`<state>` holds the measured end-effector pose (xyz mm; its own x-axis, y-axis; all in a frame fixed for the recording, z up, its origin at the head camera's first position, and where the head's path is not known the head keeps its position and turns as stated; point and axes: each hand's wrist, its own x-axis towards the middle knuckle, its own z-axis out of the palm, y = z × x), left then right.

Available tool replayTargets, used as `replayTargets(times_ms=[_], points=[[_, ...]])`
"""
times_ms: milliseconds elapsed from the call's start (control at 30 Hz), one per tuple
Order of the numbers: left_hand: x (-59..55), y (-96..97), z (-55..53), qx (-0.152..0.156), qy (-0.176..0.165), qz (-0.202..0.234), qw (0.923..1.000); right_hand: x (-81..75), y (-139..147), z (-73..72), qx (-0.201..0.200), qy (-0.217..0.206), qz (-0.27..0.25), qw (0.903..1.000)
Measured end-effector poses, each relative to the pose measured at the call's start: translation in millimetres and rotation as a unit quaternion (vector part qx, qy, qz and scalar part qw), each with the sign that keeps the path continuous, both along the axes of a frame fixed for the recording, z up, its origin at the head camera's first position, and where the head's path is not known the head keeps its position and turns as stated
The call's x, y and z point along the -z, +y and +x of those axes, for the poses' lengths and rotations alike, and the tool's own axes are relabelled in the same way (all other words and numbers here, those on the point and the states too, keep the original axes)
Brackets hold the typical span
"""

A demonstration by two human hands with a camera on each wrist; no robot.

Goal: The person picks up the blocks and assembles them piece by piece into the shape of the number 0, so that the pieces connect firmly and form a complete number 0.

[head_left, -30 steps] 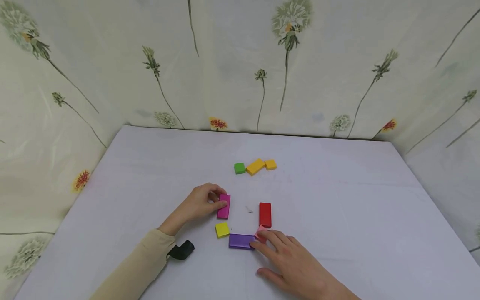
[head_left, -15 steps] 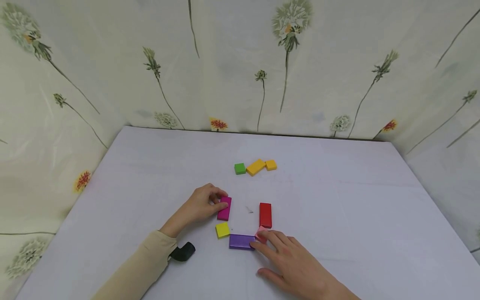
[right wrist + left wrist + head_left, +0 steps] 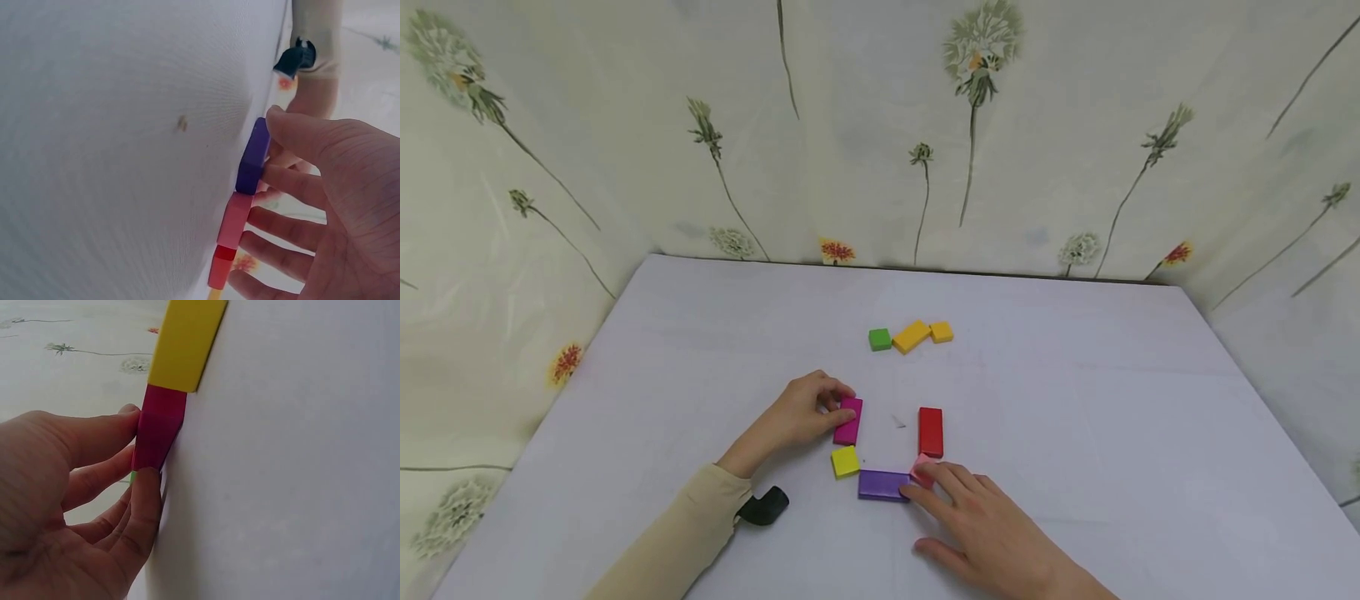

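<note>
My left hand [image 3: 805,410] pinches a magenta block [image 3: 847,432] between thumb and fingers, lying lengthwise just behind a yellow square block [image 3: 845,462]. In the left wrist view the magenta block's near end [image 3: 164,409] sits right at the yellow block [image 3: 186,347]. My right hand [image 3: 988,525] has its fingers spread and loosely bent, with fingertips on the purple block [image 3: 880,486] and the pink block [image 3: 922,468]. Behind the pink one lies a red block [image 3: 930,432]. Purple, pink and red run end to end in the right wrist view, where the pink block [image 3: 235,220] is in the middle.
Farther back on the white tabletop [image 3: 1075,400] lie a green block [image 3: 880,339], an orange oblong block [image 3: 912,337] and a small orange block [image 3: 942,332]. A black device [image 3: 764,506] sticks out at the left sleeve. A flower-printed cloth [image 3: 865,142] hangs behind the table.
My left hand has drawn the magenta block slightly toward me, closer to the yellow block. The right hand stays in place on the purple and pink blocks.
</note>
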<state>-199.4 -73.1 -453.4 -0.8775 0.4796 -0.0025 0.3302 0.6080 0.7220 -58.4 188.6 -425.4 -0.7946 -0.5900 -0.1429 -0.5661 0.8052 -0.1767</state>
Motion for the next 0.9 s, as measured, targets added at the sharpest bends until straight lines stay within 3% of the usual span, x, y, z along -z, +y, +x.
replayTargets(times_ms=[367,600,733,900], points=[[-1.6,-1.5,1.5,0.003,0.010,0.001,0.9999,1.3,-1.2,-0.3,0.000,0.000,-0.001,1.0000],[-4.9,-4.5,6.2,-0.012,0.037,0.045,0.9982,1.2,-0.3,-0.5,-0.002,0.006,0.002,1.0000],[-9.1,-7.3,13.2,0.024,0.082,0.052,0.9950,1.2,0.9,-0.6,-0.005,0.014,0.006,0.9999],[-12.9,-12.3,31.0,0.097,0.142,0.001,0.9851,0.8,0.9,-0.6,-0.004,0.008,0.011,0.9999]])
